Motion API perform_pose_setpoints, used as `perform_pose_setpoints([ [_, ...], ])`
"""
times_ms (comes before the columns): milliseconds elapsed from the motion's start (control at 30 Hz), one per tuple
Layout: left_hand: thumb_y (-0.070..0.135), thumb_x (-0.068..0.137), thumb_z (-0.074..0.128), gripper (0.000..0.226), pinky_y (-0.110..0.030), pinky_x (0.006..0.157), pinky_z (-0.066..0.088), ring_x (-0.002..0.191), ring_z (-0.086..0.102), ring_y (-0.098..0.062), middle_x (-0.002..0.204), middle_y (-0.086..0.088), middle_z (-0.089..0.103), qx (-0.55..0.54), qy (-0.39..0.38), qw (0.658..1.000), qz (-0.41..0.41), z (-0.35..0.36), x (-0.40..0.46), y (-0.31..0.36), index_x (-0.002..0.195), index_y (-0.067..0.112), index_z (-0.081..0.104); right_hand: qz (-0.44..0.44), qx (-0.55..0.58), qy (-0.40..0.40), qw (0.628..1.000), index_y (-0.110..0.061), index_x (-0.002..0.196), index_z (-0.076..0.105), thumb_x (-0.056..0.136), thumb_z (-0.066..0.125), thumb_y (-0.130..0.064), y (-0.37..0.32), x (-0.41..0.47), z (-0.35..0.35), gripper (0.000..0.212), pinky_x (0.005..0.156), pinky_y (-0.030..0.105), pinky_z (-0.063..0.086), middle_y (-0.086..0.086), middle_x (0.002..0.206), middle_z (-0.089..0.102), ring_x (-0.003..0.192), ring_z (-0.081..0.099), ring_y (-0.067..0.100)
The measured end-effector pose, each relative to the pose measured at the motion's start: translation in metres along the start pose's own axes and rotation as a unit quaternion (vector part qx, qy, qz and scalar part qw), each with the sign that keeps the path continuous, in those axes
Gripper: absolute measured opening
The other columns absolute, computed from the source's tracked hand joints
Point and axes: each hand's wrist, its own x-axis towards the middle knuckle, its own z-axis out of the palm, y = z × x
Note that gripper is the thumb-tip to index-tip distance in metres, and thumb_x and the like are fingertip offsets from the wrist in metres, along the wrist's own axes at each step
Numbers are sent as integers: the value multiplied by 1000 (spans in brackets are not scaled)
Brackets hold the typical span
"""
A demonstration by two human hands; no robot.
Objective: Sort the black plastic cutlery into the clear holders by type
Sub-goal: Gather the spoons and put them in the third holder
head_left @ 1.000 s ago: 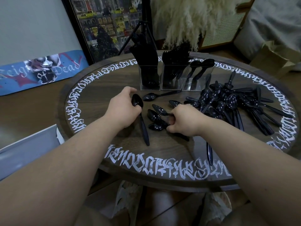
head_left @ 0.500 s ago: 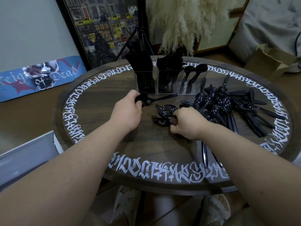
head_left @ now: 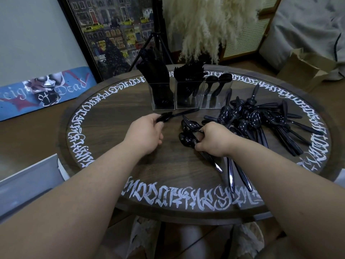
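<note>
Gripping a bundle of black spoons (head_left: 188,133), the right hand (head_left: 214,139) sits in front of the three clear holders (head_left: 184,98). Left hand (head_left: 144,131) pinches a single spoon (head_left: 173,115) just before the holders; loose spoon pile (head_left: 261,120) lies right of them.

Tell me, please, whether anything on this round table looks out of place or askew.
Nothing looks damaged or spilled. The three clear plastic holders stand upright in a row. The loose pile of black plastic spoons to their right is simply unsorted. The left hand grips one black spoon; the right hand holds a bunch of black spoons.
</note>
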Motion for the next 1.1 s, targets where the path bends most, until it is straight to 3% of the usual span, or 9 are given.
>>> perform_pose_setpoints([
  [133,30,100,44,27,-33,73,46,80,62,-29,74,-4,62,66,6,998,-2,-1,2,3,90,15,63,11,131,28,991,-11,68,49,80,67,-12,-3,0,0,22,60,27,39,4,64,48,62,46,18],
  [233,31,99,46,34,-26,62,42,67,57,-19,66,-1,61,34,-9,999,-12,3,1,7,72,14,59,5,265,56,963,-13,71,48,79,69,-10,-13,-1,-2,23,46,21,31,3,62,47,46,37,9],
  [333,27,99,48,32,-24,60,44,62,56,-13,69,-2,64,-74,-73,994,-20,11,-3,12,73,15,61,-11,320,56,946,-18,62,43,75,71,-6,-22,-1,1,33,41,18,30,6,68,49,41,35,4],
  [633,29,103,35,25,-27,61,43,67,63,-15,70,-2,61,-195,-152,967,-66,10,-9,19,91,18,53,-49,335,45,940,-17,60,47,87,67,-15,-25,-1,0,34,40,13,29,-16,41,45,35,39,-1],
  [733,26,103,36,25,-30,59,42,57,52,-16,65,-1,50,-159,-125,978,-52,12,-6,17,85,16,50,-37,333,48,941,-20,55,43,90,65,-21,-26,2,3,41,47,23,26,-14,38,34,35,31,3],
  [900,29,99,46,24,-36,73,42,76,49,-22,74,-1,54,-120,-46,991,-42,13,3,14,101,12,62,-50,309,84,946,-8,68,56,86,67,-9,-25,-2,-2,20,37,10,29,-9,47,51,32,39,0],
  [967,25,99,45,19,-31,66,43,69,55,-22,74,-5,57,-121,-37,991,-51,12,2,15,94,14,60,-51,304,92,947,-3,72,59,82,70,-8,-25,-3,-1,16,46,15,40,4,57,61,41,50,1],
  [1033,24,101,40,19,-32,66,46,75,63,-23,85,-11,64,-145,-71,985,-63,14,-3,18,91,18,55,-48,272,91,957,-5,68,62,78,74,-11,-25,-1,2,17,68,34,53,10,66,68,65,65,19],
  [1100,25,103,34,20,-31,66,45,77,65,-25,92,-11,68,-178,-125,972,-83,16,-9,22,100,17,53,-50,241,76,966,-8,69,65,80,71,-13,-28,-1,4,14,79,39,52,10,71,70,75,67,23],
])
